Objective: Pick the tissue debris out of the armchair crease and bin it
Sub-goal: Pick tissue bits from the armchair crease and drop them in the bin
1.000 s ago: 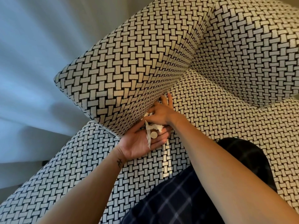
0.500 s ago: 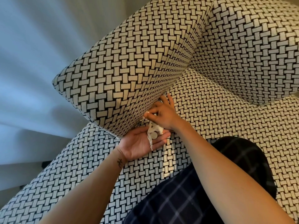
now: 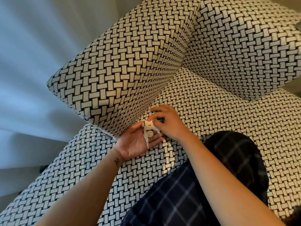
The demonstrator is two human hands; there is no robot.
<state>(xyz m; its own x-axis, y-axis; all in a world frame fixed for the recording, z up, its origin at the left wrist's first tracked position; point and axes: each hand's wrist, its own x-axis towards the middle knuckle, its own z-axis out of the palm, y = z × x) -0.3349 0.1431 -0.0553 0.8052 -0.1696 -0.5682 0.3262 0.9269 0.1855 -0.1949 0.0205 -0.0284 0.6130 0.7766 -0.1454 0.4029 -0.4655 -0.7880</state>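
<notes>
White tissue debris (image 3: 148, 127) lies across my left hand (image 3: 136, 142), which rests palm up on the armchair seat (image 3: 211, 111) by the crease (image 3: 143, 115) under the armrest. A small round coin-like disc (image 3: 149, 133) sits on the fingers beside a hanging tissue strip. My right hand (image 3: 167, 121) pinches the top of the tissue wad with thumb and fingertips, just above the left palm.
The armrest (image 3: 122, 66) of the black-and-white woven armchair rises on the left, the backrest (image 3: 244, 46) at the upper right. My knee in dark plaid fabric (image 3: 187, 193) rests on the seat. Pale curtains (image 3: 32, 62) hang on the left. No bin is in view.
My right hand has drawn back from the crease toward my left palm and now pinches the tissue wad there. The left hand has stayed nearly still.
</notes>
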